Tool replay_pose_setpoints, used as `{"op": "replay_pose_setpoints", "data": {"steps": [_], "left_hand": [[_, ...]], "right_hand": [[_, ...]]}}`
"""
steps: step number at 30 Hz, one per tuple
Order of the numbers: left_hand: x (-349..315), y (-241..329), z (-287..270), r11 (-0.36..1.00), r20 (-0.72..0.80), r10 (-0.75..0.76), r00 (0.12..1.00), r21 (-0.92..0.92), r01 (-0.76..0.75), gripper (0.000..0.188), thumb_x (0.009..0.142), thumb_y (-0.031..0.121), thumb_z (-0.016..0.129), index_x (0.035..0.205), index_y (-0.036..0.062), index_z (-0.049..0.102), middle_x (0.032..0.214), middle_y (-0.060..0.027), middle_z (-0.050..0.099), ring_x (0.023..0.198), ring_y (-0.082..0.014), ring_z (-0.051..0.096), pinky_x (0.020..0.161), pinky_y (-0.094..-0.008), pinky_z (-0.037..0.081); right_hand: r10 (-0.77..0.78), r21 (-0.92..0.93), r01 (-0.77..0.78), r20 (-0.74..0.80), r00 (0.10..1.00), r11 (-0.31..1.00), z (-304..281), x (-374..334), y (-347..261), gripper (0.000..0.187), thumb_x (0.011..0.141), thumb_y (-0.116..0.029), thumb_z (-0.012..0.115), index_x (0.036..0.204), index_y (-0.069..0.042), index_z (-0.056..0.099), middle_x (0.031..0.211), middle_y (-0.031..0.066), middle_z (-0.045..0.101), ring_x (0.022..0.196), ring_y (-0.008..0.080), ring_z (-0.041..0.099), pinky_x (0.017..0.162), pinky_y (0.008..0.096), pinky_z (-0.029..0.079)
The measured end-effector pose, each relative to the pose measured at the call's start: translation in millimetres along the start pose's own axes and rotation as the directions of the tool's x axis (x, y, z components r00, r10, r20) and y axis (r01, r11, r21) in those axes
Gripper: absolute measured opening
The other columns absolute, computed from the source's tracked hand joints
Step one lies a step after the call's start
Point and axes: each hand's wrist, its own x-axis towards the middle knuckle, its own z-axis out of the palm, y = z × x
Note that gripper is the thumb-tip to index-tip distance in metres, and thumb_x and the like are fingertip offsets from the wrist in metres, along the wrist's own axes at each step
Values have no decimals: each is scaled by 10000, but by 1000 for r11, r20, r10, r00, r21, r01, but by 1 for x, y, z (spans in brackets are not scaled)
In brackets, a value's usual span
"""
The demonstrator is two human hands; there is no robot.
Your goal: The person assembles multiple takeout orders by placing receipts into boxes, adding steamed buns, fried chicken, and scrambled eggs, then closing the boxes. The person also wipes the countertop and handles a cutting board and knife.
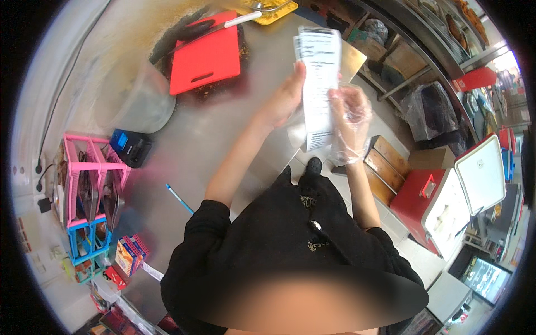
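Note:
Long white printed receipts (320,72) are held up in front of me, at least two strips overlapping at the top. My bare left hand (287,96) grips their left edge, thumb on the front. At the right edge, my right hand (352,114), in a clear plastic glove, pinches the paper with its thumb and curled fingers. Beyond the left hand, a red cutting board (206,56) lies on the steel counter (257,61), a white-handled knife (237,21) across its far end.
Left on the counter are a translucent tub (139,100), a small blue-and-black device (131,148), pink baskets (70,167) and a blue pen (178,198). A yellow tray (273,14) sits at the far edge. Right, on the floor, stand a wooden slatted stool (385,164) and an open red cooler (424,206).

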Motion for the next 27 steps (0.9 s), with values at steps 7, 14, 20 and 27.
{"op": "replay_pose_setpoints", "data": {"steps": [7,14,20,27], "left_hand": [[-17,-9,-3,987,-88,-22,996,-158,8,458,982,327,339,1291,-9,384,1219,-167,523,1157,-267,507,985,-392,411],[-76,-18,-25,988,-371,0,929,-141,-56,407,972,311,392,1232,1,429,931,-69,537,886,-173,553,811,-319,454],[-187,32,-74,961,-832,179,525,35,-273,284,920,194,514,1118,-5,469,749,-20,449,601,-87,396,558,-240,362],[-272,55,-69,948,-979,187,78,160,-275,252,909,160,509,1089,-16,505,823,-58,526,636,-118,461,566,-266,393]], "right_hand": [[337,-154,-312,177,925,938,-1,-26,5,127,841,-122,654,858,-10,595,761,23,618,689,71,541,605,227,431],[406,-393,-252,381,831,885,14,-46,35,198,842,-202,645,929,-25,636,740,69,654,715,103,595,645,261,464],[266,-421,-63,444,856,905,57,-28,97,324,879,-305,595,980,3,609,864,116,660,760,176,633,694,299,491],[579,27,-673,484,656,739,163,54,165,428,886,-371,570,1073,13,541,862,163,640,689,239,627,571,319,502]]}}
